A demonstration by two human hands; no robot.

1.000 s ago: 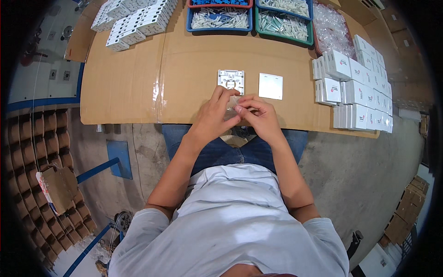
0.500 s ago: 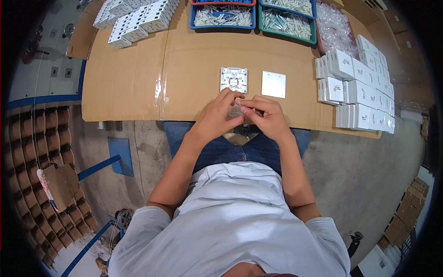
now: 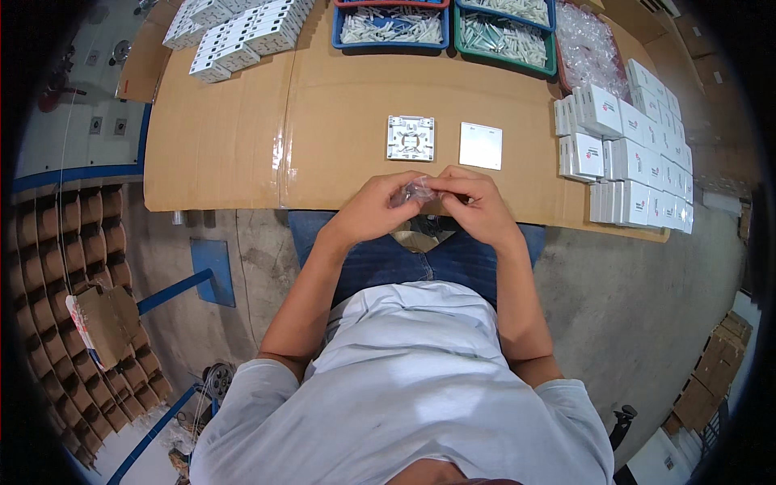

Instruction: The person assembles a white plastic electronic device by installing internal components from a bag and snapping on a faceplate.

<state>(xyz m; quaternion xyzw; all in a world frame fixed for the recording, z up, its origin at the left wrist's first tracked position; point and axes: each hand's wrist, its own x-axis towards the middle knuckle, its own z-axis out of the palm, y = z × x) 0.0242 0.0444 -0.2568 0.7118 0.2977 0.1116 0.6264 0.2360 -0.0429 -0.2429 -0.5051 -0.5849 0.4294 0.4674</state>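
Note:
Between my two hands is a small clear plastic bag (image 3: 415, 191), crumpled and held near the table's front edge. My left hand (image 3: 377, 208) is closed round its left side. The fingertips of my right hand (image 3: 475, 207) pinch its right end. Whatever the bag may contain is too small to make out. Just beyond my hands lies a square white plastic base (image 3: 411, 138) with its open, ribbed inside facing up. To its right rests a flat, square white cover plate (image 3: 481, 146), apart from the base.
Blue (image 3: 390, 44) and green trays (image 3: 505, 56) of small pale plastic parts stand at the back, beside a tray of clear bags (image 3: 582, 44). White boxes (image 3: 638, 166) are stacked at right. Stacked white units (image 3: 242, 40) sit far left. Brown cardboard (image 3: 218, 145) covers the table.
My fingers have closed in more tightly, and the clear bag is more bunched up between them. My left fingers have drawn back from the white base.

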